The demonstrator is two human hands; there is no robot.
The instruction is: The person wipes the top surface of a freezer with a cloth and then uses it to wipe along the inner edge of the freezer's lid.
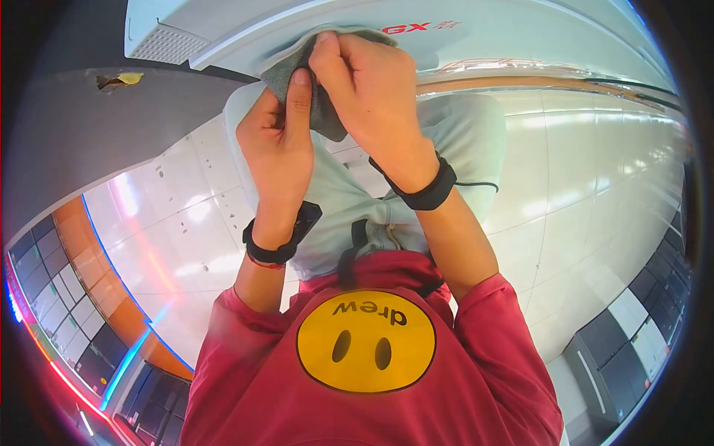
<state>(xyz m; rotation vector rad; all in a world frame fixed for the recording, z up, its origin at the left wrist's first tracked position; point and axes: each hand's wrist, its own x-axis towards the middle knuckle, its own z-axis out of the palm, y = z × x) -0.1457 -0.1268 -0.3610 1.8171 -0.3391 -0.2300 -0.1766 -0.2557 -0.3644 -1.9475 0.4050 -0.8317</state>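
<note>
Both hands grip a grey cloth (329, 117) in front of a white appliance panel (513, 41) with red "GX" lettering. My left hand (279, 141) pinches the cloth's near left part, thumb pointing up along it. With curled fingers, my right hand (375, 97) holds the upper right part, its thumb at the top edge. The cloth is folded and bunched, its lower corner hanging between the hands above my lap. Its top edge overlaps the panel in this view. Dark bands circle both wrists.
A dark grey surface (89, 141) with a torn spot stands at the left. A vented white corner (165, 46) juts out above it. Below are my knees and a glossy tiled floor (573, 193). Rows of dark and white appliances (610, 364) line the far edges.
</note>
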